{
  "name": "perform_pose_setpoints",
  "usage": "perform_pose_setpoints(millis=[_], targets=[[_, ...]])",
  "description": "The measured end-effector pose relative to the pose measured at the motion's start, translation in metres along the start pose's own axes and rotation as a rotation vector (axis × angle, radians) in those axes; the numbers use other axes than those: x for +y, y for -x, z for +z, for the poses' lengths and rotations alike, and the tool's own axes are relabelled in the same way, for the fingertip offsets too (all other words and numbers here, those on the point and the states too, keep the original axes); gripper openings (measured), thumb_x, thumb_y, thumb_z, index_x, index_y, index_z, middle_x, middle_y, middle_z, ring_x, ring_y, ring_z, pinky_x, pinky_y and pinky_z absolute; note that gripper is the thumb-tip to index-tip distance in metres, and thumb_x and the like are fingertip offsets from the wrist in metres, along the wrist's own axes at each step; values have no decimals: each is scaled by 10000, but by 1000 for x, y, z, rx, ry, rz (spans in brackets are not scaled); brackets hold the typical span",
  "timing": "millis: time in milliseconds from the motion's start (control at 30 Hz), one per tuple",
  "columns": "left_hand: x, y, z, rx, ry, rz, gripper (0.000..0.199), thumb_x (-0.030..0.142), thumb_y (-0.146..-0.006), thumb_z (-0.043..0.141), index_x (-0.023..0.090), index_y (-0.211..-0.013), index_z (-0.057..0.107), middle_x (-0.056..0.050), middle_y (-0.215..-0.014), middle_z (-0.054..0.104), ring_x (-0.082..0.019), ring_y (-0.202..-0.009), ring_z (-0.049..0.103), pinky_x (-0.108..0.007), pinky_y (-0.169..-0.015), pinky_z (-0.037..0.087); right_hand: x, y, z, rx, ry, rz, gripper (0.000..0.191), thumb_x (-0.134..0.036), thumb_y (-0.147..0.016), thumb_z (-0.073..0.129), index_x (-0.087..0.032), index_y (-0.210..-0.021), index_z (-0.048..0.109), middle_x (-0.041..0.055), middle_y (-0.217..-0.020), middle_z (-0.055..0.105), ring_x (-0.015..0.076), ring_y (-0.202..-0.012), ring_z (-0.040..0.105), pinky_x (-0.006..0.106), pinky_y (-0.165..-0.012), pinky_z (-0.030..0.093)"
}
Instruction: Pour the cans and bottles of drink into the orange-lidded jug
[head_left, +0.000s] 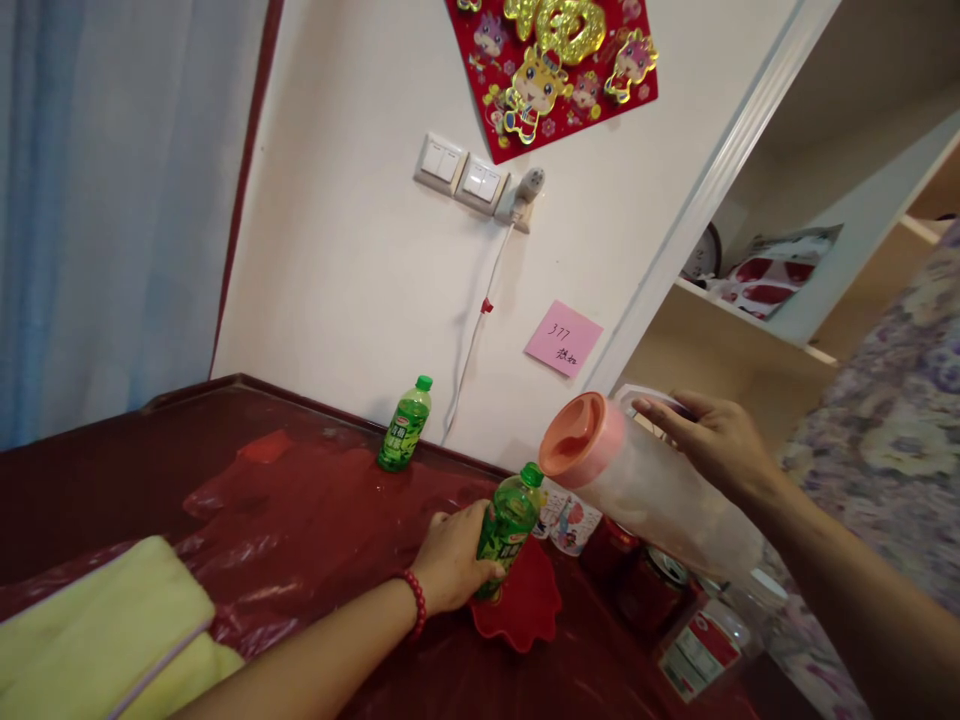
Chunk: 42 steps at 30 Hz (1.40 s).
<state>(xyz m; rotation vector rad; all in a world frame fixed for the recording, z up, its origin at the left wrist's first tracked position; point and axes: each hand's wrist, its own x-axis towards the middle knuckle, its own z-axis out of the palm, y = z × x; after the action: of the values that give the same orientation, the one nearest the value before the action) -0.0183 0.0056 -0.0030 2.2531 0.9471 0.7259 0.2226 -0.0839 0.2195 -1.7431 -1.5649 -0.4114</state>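
Observation:
My left hand [452, 560], with a red bead bracelet at the wrist, is wrapped round a green-capped drink bottle [512, 522]. The bottle stands tilted in view over a red scalloped dish [529, 598]; whether its base touches the dish I cannot tell. At the right, my right hand [709, 440] grips the handle of a frosted plastic pitcher [667, 500]. Its pinkish-orange lid [581, 437] points left, toward the bottle's cap, and the pitcher is tipped well over. Another green bottle [406, 425] stands upright near the wall, apart from both hands.
Red plastic film [315, 510] covers part of the dark red table, with a yellow cloth [105, 630] at the left. Patterned cups [574, 525], a drink can [651, 590] and a labelled clear jar [705, 645] crowd the right side. A white cord [472, 345] hangs down the wall.

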Motion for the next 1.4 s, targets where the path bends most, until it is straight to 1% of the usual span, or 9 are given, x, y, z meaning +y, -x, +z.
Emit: perform_pose_setpoints(millis=[200,333,467,700,833,1033,1233,1400], targets=[[-1,-1,1,7,4,8,563,306,-729,774,257,-1245,555,-41,-1292,692,-326,-1188,625,-433,-1027,399,-4,-1,-1,-2,15,-13,621,-806,-766,596,-192,-693,657,-11,-517,455,161,-516,429,280,-480,267],[1,0,-2,-1,-6,-2,559,301,-730,776,252,-1240,553,-43,-1285,695,-318,-1197,623,-426,-1038,395,-6,-1,-3,-19,29,-14,614,-797,-784,590,-191,-739,673,-8,-551,487,170,-550,460,280,-501,287],[2,1,-3,-1,-3,-8,566,282,-718,782,252,-1234,551,-37,-1277,699,-312,-1191,627,-424,-1035,399,-5,-1,-6,-26,52,-2,621,-806,-783,586,-194,-687,637,-9,-549,474,166,-555,450,282,-508,278],[1,1,-1,3,-1,-8,563,274,-723,785,251,-1235,551,-33,-1285,695,-310,-1200,622,-429,-1040,396,-5,-1,-6,-42,60,5,638,-823,-786,566,-198,-667,613,-14,-550,457,155,-547,422,285,-505,276],[1,1,-1,0,-2,-16,580,279,-718,794,249,-1243,548,-34,-1279,697,-310,-1200,623,-426,-1038,399,-8,-2,-4,-49,54,-4,631,-813,-792,571,-194,-682,628,-14,-556,456,152,-548,420,280,-501,277],[0,-1,-1,3,2,-5,565,292,-714,791,251,-1225,553,-36,-1270,703,-313,-1190,629,-432,-1028,405,-8,-1,-3,-44,51,9,623,-802,-793,571,-189,-769,683,-6,-570,484,167,-564,446,281,-503,293],[-2,-2,0,8,5,12,576,301,-713,790,262,-1234,547,-34,-1287,699,-315,-1190,629,-444,-1027,400,-7,-2,-2,-48,54,9,622,-806,-787,574,-193,-757,679,-5,-571,494,171,-568,453,288,-510,293],[-2,-1,0,9,-4,11,565,304,-725,779,252,-1237,544,-46,-1295,692,-317,-1199,625,-452,-1029,402,-6,-1,-3,-48,53,13,625,-816,-793,580,-200,-710,645,-14,-568,481,163,-579,456,286,-519,302]])
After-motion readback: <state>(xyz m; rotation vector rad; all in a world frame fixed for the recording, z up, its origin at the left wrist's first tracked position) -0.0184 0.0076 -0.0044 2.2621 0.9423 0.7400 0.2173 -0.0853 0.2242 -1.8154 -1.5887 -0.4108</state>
